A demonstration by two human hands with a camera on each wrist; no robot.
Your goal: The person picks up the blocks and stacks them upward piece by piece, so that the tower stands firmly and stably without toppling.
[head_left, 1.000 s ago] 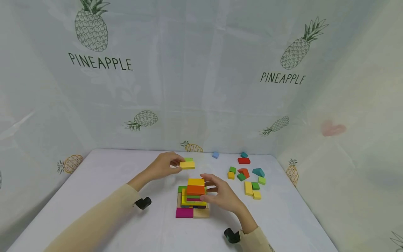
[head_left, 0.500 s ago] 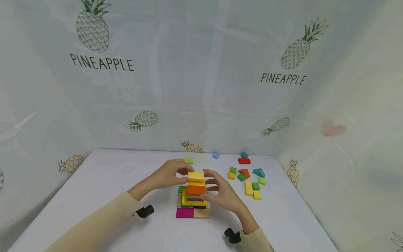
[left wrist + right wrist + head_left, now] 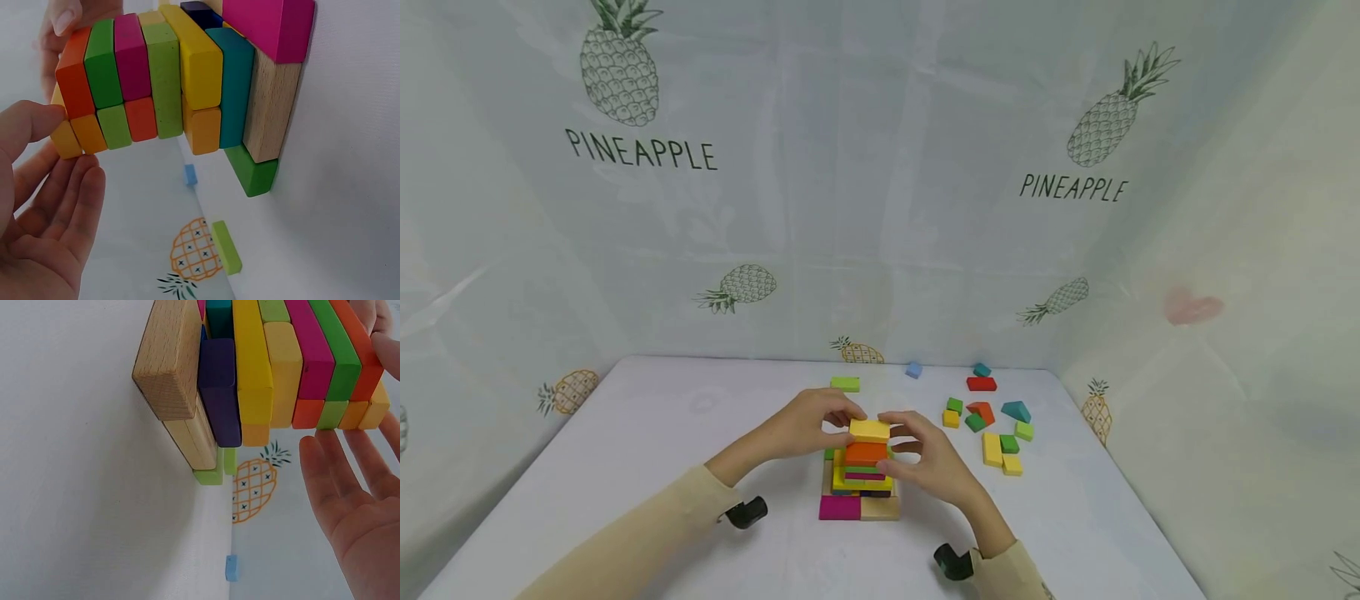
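Note:
A tower of coloured wooden blocks stands mid-table, with a magenta block (image 3: 840, 507) and a plain wood block (image 3: 880, 508) at its front base. On top lies a yellow block (image 3: 869, 430), above an orange-red block (image 3: 866, 453). My left hand (image 3: 808, 423) pinches the yellow block at its left end, thumb in front and fingers behind. From the other side my right hand (image 3: 934, 458) cups the upper tower. Its fairly straight fingers (image 3: 337, 469) reach behind the stack, fingertips right at the back blocks, and its thumb is near the orange-red block's front.
A light green block (image 3: 845, 384) lies behind the tower. Several loose blocks are spread at the right, among them a red block (image 3: 981, 384), a teal triangular block (image 3: 1017, 411) and a long yellow block (image 3: 992, 449). A small blue block (image 3: 913, 369) sits at the table's back edge.
My left hand has brought the yellow block from behind left, over the tower and down onto its top. My right hand has stayed beside the tower.

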